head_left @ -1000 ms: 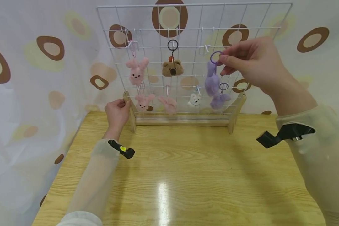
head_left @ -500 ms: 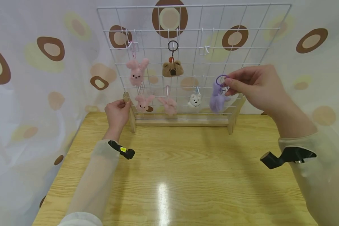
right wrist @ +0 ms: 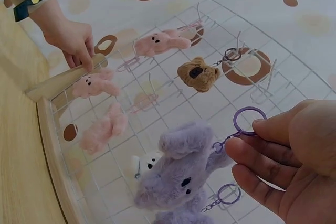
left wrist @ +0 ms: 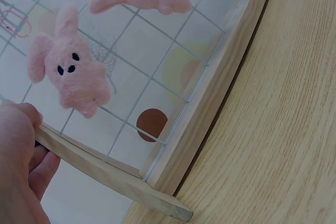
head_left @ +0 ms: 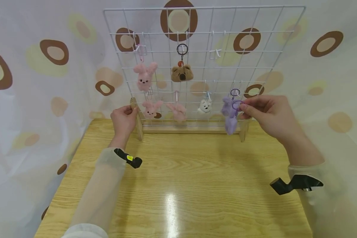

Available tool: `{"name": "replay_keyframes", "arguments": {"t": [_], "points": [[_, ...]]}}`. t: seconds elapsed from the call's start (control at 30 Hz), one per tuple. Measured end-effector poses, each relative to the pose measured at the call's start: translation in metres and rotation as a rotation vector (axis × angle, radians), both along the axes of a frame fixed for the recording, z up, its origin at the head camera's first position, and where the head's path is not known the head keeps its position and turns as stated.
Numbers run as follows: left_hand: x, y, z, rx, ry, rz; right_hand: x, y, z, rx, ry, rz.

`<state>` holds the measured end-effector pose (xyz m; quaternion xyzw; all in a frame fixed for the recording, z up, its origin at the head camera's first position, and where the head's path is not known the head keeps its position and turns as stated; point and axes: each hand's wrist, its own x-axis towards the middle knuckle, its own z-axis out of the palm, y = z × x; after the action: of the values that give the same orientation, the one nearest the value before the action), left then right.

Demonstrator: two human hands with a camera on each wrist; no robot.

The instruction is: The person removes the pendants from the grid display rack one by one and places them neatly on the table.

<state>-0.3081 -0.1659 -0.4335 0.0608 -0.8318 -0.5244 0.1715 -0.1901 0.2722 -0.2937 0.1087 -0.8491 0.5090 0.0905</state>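
My right hand (head_left: 270,112) pinches the purple ring of a purple plush keychain (right wrist: 181,177) between thumb and fingers. The plush dangles below the ring, in front of the rack's lower right. Just behind it, a second purple plush (head_left: 226,106) hangs on the rack by its own ring, partly covered. My left hand (head_left: 123,120) grips the wooden side post (left wrist: 115,174) of the white wire grid rack (head_left: 202,32). Near that hand hangs a pink plush rabbit (left wrist: 73,69) with a dark nose and eyes.
Also on the rack are an upper pink plush (head_left: 144,77), a brown bear head (head_left: 182,73), another pink plush (head_left: 177,111) and a small white bear (head_left: 205,105). A white hook (head_left: 216,53) sits at the upper right. The rack stands on a wooden table (head_left: 178,165).
My right hand has lowered the purple plush keychain from near the upper right hook to the lower right of the rack. My left hand stays on the post.
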Motion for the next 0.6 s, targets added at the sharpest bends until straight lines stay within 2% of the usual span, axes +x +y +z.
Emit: {"name": "replay_keyframes", "arguments": {"t": [0.2, 0.4, 0.6], "points": [[0.001, -0.001, 0.0, -0.003, -0.016, 0.003, 0.007, 0.005, -0.021, 0.035, 0.009, -0.025], [0.001, -0.001, 0.0, -0.011, 0.006, 0.001, 0.016, 0.008, -0.041, 0.09, 0.038, -0.072], [0.0, 0.001, 0.0, -0.006, 0.006, 0.0, 0.022, 0.004, -0.057, 0.08, 0.022, -0.098]]}}
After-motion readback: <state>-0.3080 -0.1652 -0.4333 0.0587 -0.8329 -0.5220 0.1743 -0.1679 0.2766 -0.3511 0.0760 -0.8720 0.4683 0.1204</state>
